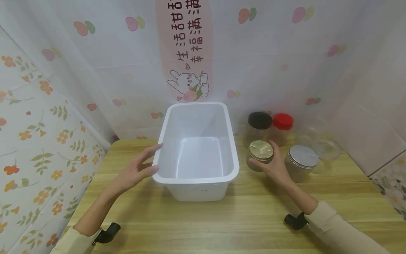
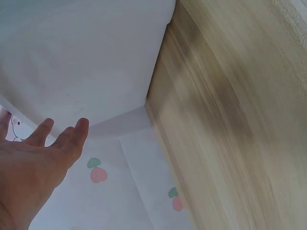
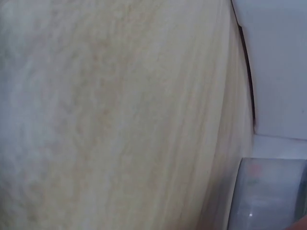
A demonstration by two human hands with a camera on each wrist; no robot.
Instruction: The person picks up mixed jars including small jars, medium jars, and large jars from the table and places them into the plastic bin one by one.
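Note:
A white plastic bin (image 1: 198, 192) stands upright in the middle of the wooden table. My left hand (image 1: 137, 173) touches its left rim with spread, fairly straight fingers; in the left wrist view the hand (image 2: 43, 163) lies beside the bin's wall (image 2: 96, 62). To the bin's right, my right hand (image 1: 276, 171) grips a clear jar with a gold lid (image 1: 261, 149), thumb in front and fingers round the far side. In the right wrist view the jar's clear body (image 3: 266, 191) shows at the lower right, with most of the hand out of frame.
Behind the gold-lidded jar stand a black-lidded jar (image 1: 260, 121) and a red-lidded jar (image 1: 283, 121). A silver-lidded jar (image 1: 303, 156) is right of my right hand, near clear round plastic pieces (image 1: 330, 149). Patterned curtains (image 1: 127, 70) hang behind the table (image 1: 196, 225).

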